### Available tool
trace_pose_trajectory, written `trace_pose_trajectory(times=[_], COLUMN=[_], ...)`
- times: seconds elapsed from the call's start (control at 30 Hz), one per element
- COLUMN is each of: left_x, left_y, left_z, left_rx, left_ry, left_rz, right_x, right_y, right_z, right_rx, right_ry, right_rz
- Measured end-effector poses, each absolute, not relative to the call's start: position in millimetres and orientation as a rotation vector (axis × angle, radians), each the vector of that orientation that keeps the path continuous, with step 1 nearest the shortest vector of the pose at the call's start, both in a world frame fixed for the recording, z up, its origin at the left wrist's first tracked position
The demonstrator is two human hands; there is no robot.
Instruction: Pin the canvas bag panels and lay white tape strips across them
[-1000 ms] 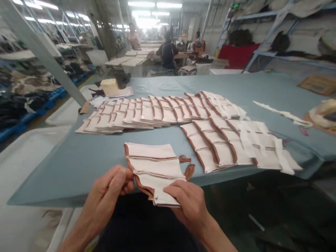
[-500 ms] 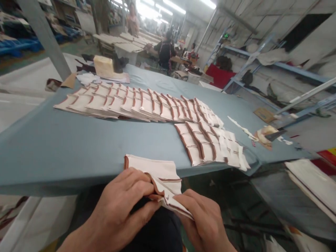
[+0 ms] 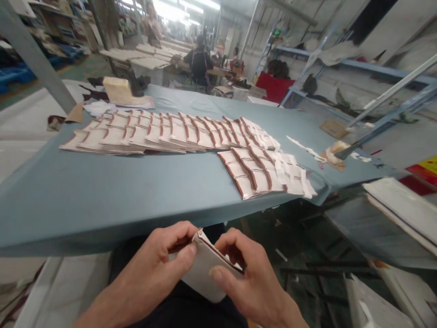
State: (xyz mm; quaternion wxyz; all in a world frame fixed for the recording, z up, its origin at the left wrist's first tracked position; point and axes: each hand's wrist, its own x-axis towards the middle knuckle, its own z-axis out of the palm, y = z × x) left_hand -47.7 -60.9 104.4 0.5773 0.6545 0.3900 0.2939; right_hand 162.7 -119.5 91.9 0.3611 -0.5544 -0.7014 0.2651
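Note:
A folded cream fabric piece (image 3: 209, 278) with a brown-edged seam is held upright over my lap, just in front of the table edge. My left hand (image 3: 160, 259) pinches its upper left corner between thumb and fingers. On the other side, my right hand (image 3: 249, 273) grips the right part of the seam edge, thumb on the near face and fingers behind. Beyond them on the table lies a short overlapping stack of similar cream pieces (image 3: 256, 171) with brown edges. Farther back stretches a long fanned row of such pieces (image 3: 164, 132).
The blue-grey covered table (image 3: 102, 191) spans the view. A yellowish block (image 3: 118, 91) stands at its back left, and a tape roll (image 3: 336, 152) with white strips lies at the right. White panels (image 3: 403, 205) are stacked lower right. A person (image 3: 200, 61) sits farther back.
Both hands have drawn the fabric piece down off the table edge toward my lap and turned it upright, its plain face now toward me. The camera view has shifted slightly.

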Motion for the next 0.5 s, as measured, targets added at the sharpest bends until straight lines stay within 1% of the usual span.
trace_pose_trajectory(times=[0.07,0.17,0.4,0.5], left_x=[-53,-59,-66,-66], left_y=[-65,-71,-79,-80], left_z=[109,121,125,121], left_rx=[1.598,1.695,1.726,1.680], left_ry=[0.950,0.995,1.062,1.069], left_rz=[0.707,0.738,0.717,0.727], right_x=[153,143,138,138], right_y=[-115,-104,-90,-90], right_z=[99,110,110,106], right_rx=[-1.430,-1.338,-1.159,-1.141], right_ry=[-1.607,-1.460,-1.300,-1.251], right_rz=[1.001,1.330,1.760,1.838])
